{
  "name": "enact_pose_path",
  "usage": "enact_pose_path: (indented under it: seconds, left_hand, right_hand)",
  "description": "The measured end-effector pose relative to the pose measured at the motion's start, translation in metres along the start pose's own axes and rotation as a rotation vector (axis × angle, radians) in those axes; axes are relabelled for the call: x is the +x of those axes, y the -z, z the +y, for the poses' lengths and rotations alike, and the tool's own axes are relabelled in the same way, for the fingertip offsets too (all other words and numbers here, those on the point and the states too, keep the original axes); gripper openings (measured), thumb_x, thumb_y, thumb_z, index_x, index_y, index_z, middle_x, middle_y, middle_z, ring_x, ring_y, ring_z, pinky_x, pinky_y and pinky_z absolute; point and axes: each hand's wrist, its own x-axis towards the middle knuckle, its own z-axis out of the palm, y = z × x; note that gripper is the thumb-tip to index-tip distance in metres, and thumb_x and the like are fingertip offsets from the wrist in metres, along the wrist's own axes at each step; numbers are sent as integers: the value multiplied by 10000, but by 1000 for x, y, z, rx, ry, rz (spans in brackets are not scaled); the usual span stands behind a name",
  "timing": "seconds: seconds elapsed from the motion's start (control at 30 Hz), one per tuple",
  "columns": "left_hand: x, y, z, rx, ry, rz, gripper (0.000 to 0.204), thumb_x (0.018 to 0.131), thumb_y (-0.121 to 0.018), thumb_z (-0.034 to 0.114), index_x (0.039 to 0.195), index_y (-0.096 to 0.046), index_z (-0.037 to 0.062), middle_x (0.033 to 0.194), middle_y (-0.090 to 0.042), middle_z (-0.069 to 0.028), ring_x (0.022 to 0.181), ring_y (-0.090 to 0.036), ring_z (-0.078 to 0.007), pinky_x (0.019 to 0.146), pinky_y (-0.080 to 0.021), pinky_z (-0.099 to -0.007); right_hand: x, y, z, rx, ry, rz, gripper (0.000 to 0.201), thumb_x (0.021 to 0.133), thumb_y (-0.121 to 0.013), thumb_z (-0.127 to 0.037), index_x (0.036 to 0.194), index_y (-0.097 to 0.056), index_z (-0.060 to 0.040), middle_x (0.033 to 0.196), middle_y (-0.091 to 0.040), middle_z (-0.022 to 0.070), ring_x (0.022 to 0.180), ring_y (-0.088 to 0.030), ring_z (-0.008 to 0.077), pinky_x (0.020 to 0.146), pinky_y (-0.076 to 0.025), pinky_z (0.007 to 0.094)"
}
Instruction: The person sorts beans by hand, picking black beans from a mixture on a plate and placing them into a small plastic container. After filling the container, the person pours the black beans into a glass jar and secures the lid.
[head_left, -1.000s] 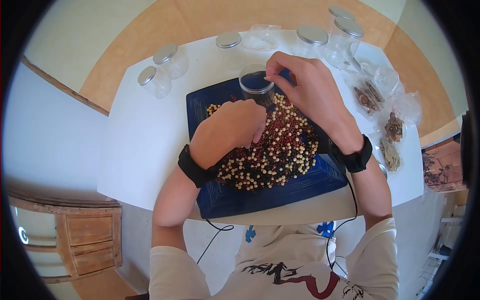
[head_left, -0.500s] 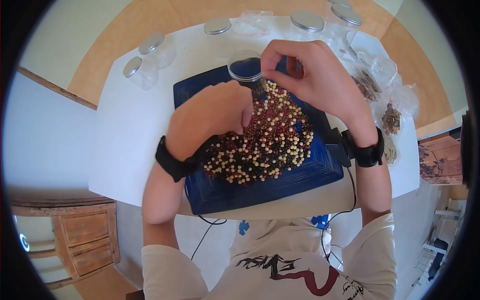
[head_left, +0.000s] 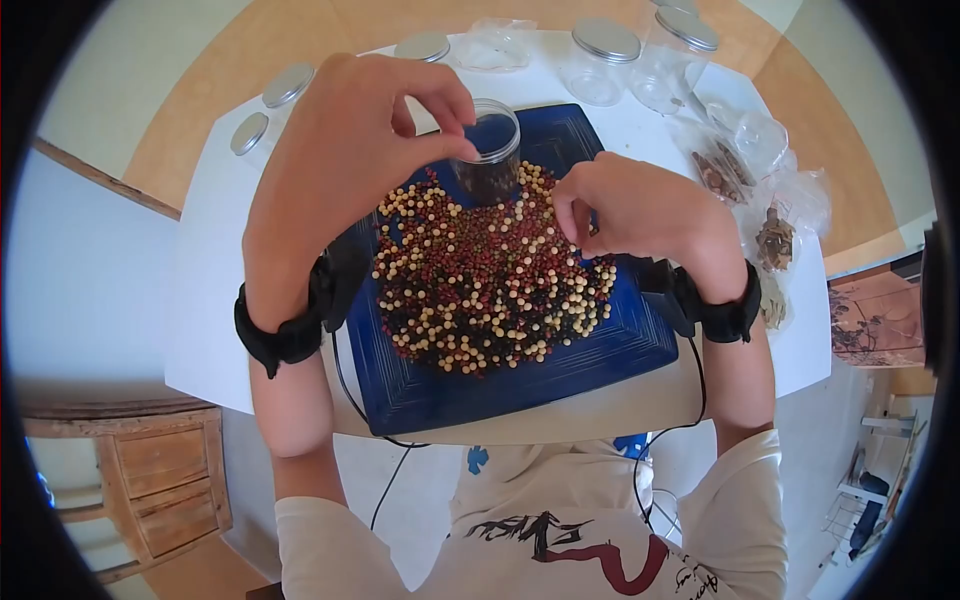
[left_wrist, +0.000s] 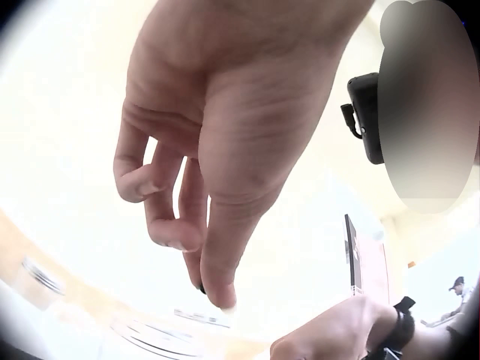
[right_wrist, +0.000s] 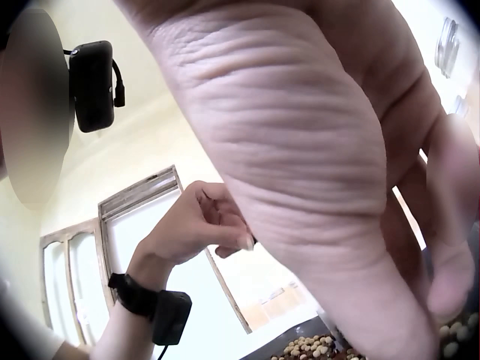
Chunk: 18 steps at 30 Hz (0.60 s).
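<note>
My left hand point(head_left: 350, 150) is raised at the left rim of a clear open jar point(head_left: 488, 180) that has dark beans in its bottom. Between its thumb and a fingertip, the left wrist view shows a small black bean point(left_wrist: 200, 288). My right hand point(head_left: 640, 205) reaches down over the right side of a heap of mixed beans point(head_left: 480, 290), black, dark red, green and cream. Its thumb and fingers point into the heap; I cannot tell whether they pinch a bean. Jar and heap both rest on a square dark blue tray point(head_left: 480, 398).
On the white table point(head_left: 205, 330), several lidded clear jars stand along the back, such as one at the back right point(head_left: 600, 70). A crumpled plastic bag point(head_left: 495, 48) lies among them. Bags of dried brown pieces point(head_left: 722, 170) and dried leaves lie at right. Cables hang from both wrist cameras.
My left hand has risen from the heap to the jar's rim. My right hand has left the rim and come down to the heap's right side.
</note>
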Motion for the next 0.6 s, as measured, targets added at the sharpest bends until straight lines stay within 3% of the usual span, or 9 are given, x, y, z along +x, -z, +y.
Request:
enact_pose_path:
  seconds: [0.13,0.2,0.47,0.6]
  left_hand:
    - [5,-9,-10,-22,-26,125,152,812,-882,145,888,-794,46,813,-780,-9,645,-618,-104,596,-460,-265]
    - [7,-14,-14,-62,32,168,141,820,-877,136,888,-799,42,805,-780,-19,665,-630,-103,611,-472,-265]
    - [9,-32,-38,-69,11,157,133,880,-814,163,912,-807,34,796,-776,-51,658,-630,-134,632,-500,-286]
    - [9,-37,-43,-26,39,156,148,884,-814,177,928,-805,36,796,-774,-45,637,-600,-136,624,-494,-289]
  right_hand:
    - [-2,-13,4,-71,12,108,152,741,-823,-7,850,-725,-48,826,-779,94,787,-755,302,698,-571,400]
    - [3,-14,3,-83,6,75,146,731,-820,-22,829,-716,-56,799,-756,90,797,-750,303,695,-570,406]
    - [7,-15,-1,-128,-40,-23,131,733,-801,-37,805,-698,-73,765,-709,91,792,-723,318,696,-558,424]
    - [8,-8,4,-112,34,-45,123,758,-801,-31,815,-701,-76,793,-728,87,786,-728,321,679,-551,420]
